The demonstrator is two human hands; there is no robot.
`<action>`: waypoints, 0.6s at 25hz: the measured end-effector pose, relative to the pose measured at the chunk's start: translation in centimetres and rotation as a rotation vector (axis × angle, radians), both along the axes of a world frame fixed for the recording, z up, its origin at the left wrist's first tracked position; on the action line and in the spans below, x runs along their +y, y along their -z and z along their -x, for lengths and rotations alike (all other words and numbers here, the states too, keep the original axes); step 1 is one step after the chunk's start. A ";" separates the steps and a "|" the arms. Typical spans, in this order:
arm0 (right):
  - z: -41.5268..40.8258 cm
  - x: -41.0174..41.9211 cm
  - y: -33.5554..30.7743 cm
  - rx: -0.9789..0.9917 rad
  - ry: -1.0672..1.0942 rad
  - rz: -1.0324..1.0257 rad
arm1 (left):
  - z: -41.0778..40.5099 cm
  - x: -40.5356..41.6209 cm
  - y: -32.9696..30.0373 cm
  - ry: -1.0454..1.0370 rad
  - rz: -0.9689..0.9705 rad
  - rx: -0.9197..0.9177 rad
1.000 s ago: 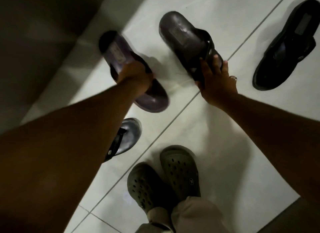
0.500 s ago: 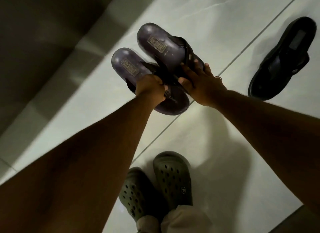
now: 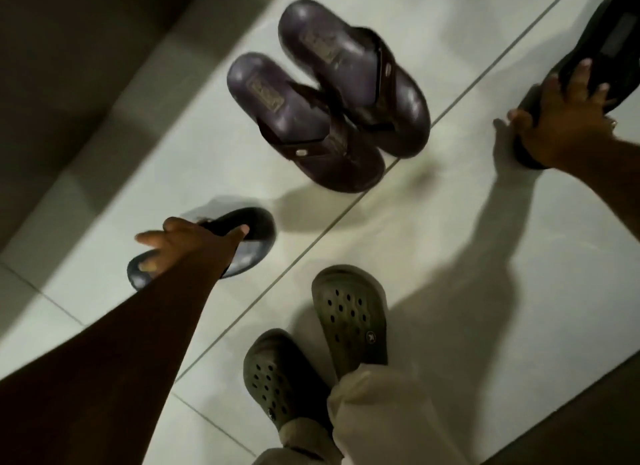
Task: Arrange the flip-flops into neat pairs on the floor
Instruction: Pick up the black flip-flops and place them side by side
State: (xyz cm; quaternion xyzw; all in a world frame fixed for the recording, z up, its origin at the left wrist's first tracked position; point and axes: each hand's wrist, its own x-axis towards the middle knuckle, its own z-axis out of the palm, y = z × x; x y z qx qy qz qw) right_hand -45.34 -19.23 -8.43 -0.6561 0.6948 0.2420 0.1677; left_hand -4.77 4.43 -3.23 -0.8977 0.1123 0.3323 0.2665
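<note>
Two purple flip-flops (image 3: 329, 97) lie as a pair. Two black flip-flops (image 3: 588, 59) lie apart. Two green clogs (image 3: 349, 312) are worn.

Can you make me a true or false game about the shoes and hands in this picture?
1. The two purple flip-flops sit side by side on the floor with no hand on them. True.
2. The right hand is holding a green clog. False: it is on a black flip-flop at the right edge.
3. The left hand is on a dark flip-flop that lies apart from the purple pair. True.
4. The person is barefoot. False: both feet wear green clogs with holes.
5. The black flip-flop on the right touches the purple pair. False: bare floor lies between them.
</note>
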 end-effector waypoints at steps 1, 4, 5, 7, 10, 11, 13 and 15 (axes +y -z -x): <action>0.3 0.5 0.3 -0.032 0.006 -0.007 | 0.2 1.3 0.6 -0.084 0.000 0.056; -0.2 3.3 0.1 -0.050 0.042 -0.015 | 1.2 3.1 2.9 -0.160 0.177 0.245; -0.8 4.9 -0.4 -0.046 0.048 -0.045 | 1.5 3.3 3.4 -0.124 0.227 0.241; -1.6 9.2 -1.1 -0.064 0.010 -0.077 | 1.5 4.4 4.0 -0.147 0.351 0.233; -3.2 15.6 -1.7 -0.152 -0.050 -0.103 | 0.3 6.9 5.2 -0.076 0.484 0.301; -4.0 17.5 -1.7 -0.183 -0.051 -0.127 | -0.2 7.8 5.5 -0.016 0.504 0.311; -5.7 21.5 -1.7 -0.242 -0.063 -0.196 | -1.6 9.5 5.5 0.082 0.496 0.294; -7.1 26.2 -1.5 -0.297 -0.120 -0.240 | -3.9 11.3 5.4 0.253 0.427 0.273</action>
